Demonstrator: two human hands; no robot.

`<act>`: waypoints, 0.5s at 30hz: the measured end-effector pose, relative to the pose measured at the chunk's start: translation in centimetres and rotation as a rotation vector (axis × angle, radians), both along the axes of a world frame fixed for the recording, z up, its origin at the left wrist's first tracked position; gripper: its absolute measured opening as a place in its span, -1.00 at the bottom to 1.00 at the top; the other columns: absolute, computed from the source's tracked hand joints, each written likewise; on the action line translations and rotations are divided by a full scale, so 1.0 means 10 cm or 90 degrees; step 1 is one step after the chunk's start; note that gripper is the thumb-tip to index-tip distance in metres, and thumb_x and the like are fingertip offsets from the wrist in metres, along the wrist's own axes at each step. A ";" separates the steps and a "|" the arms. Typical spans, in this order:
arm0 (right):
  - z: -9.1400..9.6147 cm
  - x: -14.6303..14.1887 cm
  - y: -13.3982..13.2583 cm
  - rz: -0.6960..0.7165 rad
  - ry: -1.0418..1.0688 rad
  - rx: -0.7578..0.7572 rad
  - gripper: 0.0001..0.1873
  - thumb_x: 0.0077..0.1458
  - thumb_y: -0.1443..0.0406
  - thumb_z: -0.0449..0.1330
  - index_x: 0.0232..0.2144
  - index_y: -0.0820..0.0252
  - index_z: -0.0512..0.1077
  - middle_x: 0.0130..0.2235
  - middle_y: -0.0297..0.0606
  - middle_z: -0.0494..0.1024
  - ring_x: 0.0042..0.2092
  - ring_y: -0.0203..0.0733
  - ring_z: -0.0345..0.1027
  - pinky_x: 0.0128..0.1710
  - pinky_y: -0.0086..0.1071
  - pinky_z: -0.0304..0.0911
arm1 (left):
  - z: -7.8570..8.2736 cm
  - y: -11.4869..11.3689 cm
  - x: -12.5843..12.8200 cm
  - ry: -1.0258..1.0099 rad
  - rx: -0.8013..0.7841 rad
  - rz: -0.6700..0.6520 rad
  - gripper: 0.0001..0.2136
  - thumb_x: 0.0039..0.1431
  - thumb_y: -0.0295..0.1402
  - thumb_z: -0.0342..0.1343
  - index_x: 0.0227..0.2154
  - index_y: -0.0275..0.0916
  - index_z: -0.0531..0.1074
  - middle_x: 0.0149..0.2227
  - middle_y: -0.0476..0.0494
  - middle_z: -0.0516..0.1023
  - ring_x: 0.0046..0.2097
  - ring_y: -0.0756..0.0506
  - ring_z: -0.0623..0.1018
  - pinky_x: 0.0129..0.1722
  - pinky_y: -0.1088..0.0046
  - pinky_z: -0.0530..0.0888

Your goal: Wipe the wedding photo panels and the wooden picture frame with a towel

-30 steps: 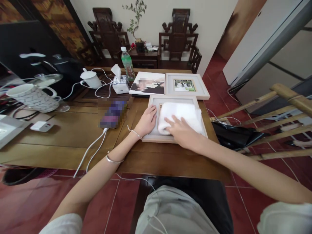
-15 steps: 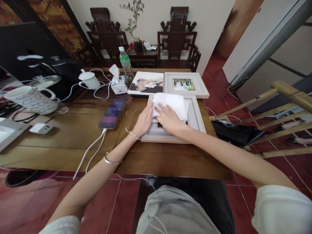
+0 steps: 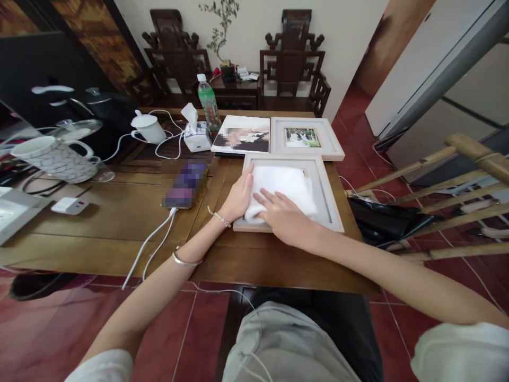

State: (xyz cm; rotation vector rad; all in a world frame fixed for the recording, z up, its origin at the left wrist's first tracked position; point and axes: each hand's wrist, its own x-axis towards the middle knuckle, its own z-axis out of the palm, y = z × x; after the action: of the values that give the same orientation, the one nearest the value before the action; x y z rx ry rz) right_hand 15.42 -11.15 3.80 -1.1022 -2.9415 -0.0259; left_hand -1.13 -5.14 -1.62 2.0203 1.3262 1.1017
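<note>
A white cloth (image 3: 278,183) lies over the middle of a light wooden picture frame (image 3: 326,185) and hides most of its picture. My right hand (image 3: 288,217) presses down on the cloth, fingers spread over it, with a fold of cloth bunched by the thumb. Along the frame's left edge rests my left hand (image 3: 239,196), its fingers stretched out and touching the frame and the cloth's side. Behind this frame are a second framed photo (image 3: 334,139) and a white-edged photo panel (image 3: 240,133), side by side.
Left of the frame, a phone (image 3: 185,184) lies plugged into a white cable (image 3: 149,244). A tissue box (image 3: 198,137), a green-labelled bottle (image 3: 209,102), a lidded white cup (image 3: 148,127) and a patterned mug (image 3: 55,159) stand farther left. A bamboo chair (image 3: 473,159) is at right.
My right hand has slid the cloth nearer to me, down to the frame's front edge. The frame's far border now shows. My left hand stays at the left edge.
</note>
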 end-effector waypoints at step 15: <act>-0.04 -0.13 -0.41 -0.006 0.048 0.050 -0.69 0.13 0.49 0.00 -0.18 0.35 0.51 0.12 0.15 0.38 0.20 0.16 0.16 0.09 -0.02 0.12 | -0.05 0.01 -0.01 0.086 -0.003 -0.018 -0.43 0.38 -0.07 -0.40 0.18 -0.31 0.26 0.25 -0.21 0.29 0.33 -0.13 0.14 0.32 0.23 0.07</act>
State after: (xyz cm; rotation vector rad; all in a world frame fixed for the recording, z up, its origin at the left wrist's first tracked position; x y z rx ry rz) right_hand 14.10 -15.27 3.44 -1.0822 -2.8427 -0.0959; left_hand -1.25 -5.08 -2.14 2.1358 1.3589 0.9639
